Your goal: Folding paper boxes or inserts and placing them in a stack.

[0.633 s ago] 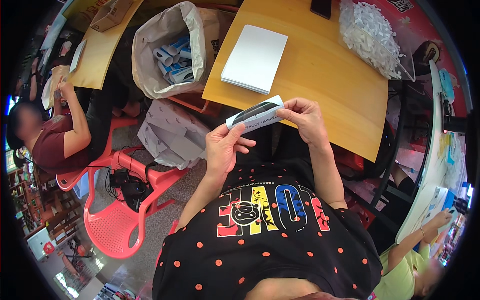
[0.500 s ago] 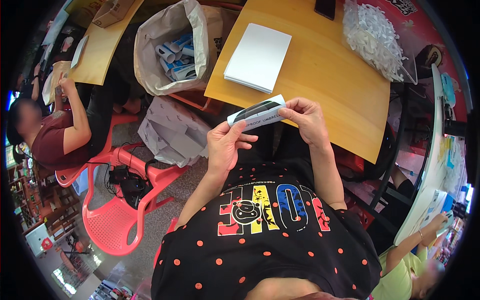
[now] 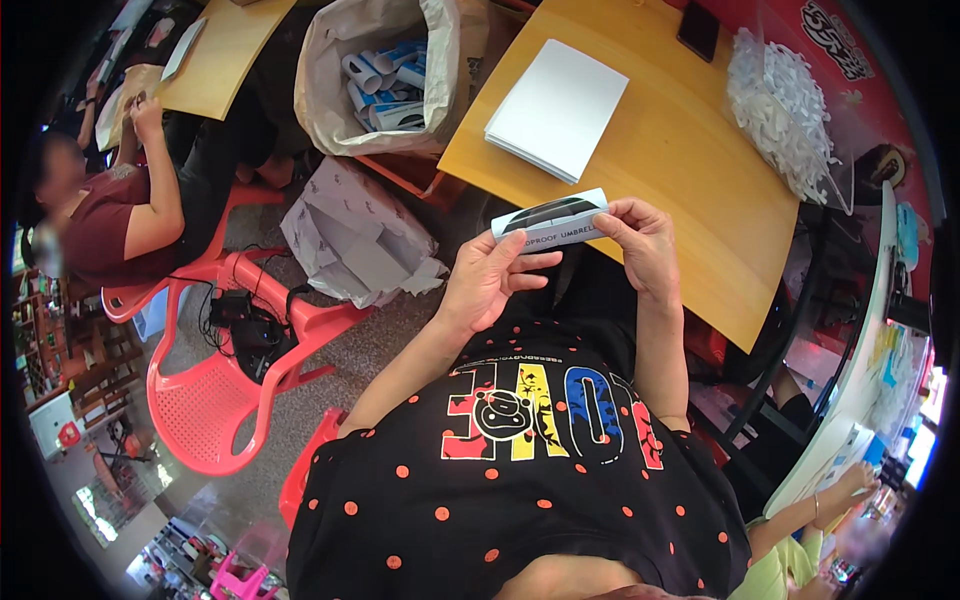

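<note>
A printed card sleeve (image 3: pixel 552 222), white and pale blue with a dark picture, is curled into a tube between my hands, just off the table's near edge. My left hand (image 3: pixel 490 277) pinches its left end with the thumb in front, the lower fingers partly stretched out. At the right end, my right hand (image 3: pixel 645 252) grips it between thumb and fingers. Beyond it, on the table, lies a stack of white sheets (image 3: pixel 560 110). To the left of the table, a large paper sack (image 3: pixel 312 105) contains several rolled blue and white sleeves (image 3: pixel 398 88).
On the wooden table (image 3: pixel 690 170) are a dark phone (image 3: pixel 698 30) and a clear bin of white plastic pieces (image 3: pixel 785 120). A crumpled paper bag (image 3: pixel 350 230) and a red chair (image 3: pixel 205 405) holding black cables stand left. One person (image 3: pixel 150 200) sits left, another (image 3: pixel 790 560) lower right.
The whole view has shifted, so the table, sack and hands appear farther right. Both hands keep the same hold on the curled sleeve.
</note>
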Demonstrator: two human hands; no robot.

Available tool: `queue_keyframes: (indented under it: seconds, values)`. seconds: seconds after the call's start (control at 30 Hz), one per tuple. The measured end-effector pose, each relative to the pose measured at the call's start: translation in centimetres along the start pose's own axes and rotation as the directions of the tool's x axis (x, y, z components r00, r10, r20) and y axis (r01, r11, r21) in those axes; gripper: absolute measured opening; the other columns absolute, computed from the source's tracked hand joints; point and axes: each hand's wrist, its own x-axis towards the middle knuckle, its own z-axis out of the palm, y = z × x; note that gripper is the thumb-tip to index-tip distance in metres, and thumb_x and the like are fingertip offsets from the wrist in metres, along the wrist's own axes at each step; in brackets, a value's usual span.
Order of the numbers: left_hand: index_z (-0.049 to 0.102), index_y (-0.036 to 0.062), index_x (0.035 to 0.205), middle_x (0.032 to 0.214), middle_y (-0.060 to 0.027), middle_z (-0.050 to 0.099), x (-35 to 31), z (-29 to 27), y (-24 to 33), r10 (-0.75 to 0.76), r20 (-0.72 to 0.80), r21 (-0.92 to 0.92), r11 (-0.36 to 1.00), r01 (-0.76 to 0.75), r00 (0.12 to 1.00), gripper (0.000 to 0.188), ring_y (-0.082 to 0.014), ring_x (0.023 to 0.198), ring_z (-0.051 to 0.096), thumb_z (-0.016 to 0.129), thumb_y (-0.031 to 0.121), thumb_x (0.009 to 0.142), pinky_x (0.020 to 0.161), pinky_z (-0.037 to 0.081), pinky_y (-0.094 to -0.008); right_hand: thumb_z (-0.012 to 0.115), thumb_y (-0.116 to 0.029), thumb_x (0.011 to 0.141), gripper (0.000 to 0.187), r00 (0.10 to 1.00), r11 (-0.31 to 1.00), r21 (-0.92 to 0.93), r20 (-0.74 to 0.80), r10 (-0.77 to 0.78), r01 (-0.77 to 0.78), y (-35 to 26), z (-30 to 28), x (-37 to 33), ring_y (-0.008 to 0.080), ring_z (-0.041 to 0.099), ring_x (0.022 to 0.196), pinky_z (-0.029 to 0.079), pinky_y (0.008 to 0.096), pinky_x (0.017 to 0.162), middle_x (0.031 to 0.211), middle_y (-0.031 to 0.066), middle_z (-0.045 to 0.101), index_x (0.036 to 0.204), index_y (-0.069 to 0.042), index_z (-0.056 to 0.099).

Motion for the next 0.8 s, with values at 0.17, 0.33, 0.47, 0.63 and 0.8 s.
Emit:
queue_keyframes:
  seconds: [0.17,0.33,0.47,0.63,0.8]
  values:
    - [0.052,-0.0023,0.119,0.113,-0.0172,0.061,0.1,-0.4,-0.3,0.043,-0.001,0.053,0.998,-0.043,0.999,0.028,-0.0280,0.101,0.063,0.051,0.014,0.095,0.082,0.057,-0.0324,0.070,-0.005,0.081,0.011,1.000,1.000,-0.016,0.004,0.017,-0.017,0.2,0.1,0.2,0.0105,0.062,0.072,0.051,0.0239,0.072,0.079,0.0066,0.067,0.087,0.004,0.066]
    - [0.054,-0.0022,0.117,0.113,-0.0168,0.061,0.2,-0.7,-0.3,0.059,-0.005,0.054,0.997,-0.059,0.998,0.027,-0.0278,0.100,0.064,0.052,0.013,0.095,0.083,0.056,-0.0325,0.069,-0.006,0.082,0.015,0.999,0.999,-0.026,0.009,0.041,-0.041,0.3,0.4,0.4,0.0113,0.063,0.074,0.051,0.0245,0.073,0.082,0.0078,0.068,0.091,0.005,0.066]
    - [0.053,-0.0032,0.117,0.113,-0.0178,0.061,0.2,-1.0,-0.5,0.070,-0.007,0.067,0.995,-0.069,0.998,0.028,-0.0289,0.100,0.064,0.051,0.013,0.096,0.082,0.056,-0.0330,0.069,-0.008,0.082,0.017,0.997,0.997,-0.039,0.030,0.064,-0.063,0.6,0.4,0.5,0.0115,0.062,0.075,0.050,0.0249,0.074,0.083,0.0080,0.068,0.094,0.005,0.067]
    - [0.052,-0.0049,0.117,0.111,-0.0199,0.061,0.2,-1.0,-0.4,0.075,-0.007,0.020,0.997,-0.075,0.997,0.028,-0.0306,0.098,0.064,0.049,0.014,0.096,0.081,0.057,-0.0341,0.068,-0.008,0.083,0.016,0.997,0.997,-0.040,0.036,0.062,-0.061,0.8,0.5,0.4,0.0109,0.062,0.075,0.049,0.0244,0.074,0.082,0.0073,0.068,0.093,0.005,0.068]
    - [0.054,-0.0052,0.114,0.108,-0.0194,0.063,0.2,-0.7,-0.6,0.136,-0.020,0.103,0.986,-0.133,0.991,0.026,-0.0283,0.095,0.066,0.051,0.012,0.095,0.079,0.057,-0.0325,0.068,-0.008,0.083,0.016,0.999,0.997,-0.076,-0.018,0.033,-0.034,1.2,0.8,0.3,0.0100,0.061,0.074,0.049,0.0234,0.073,0.081,0.0067,0.068,0.092,0.005,0.068]
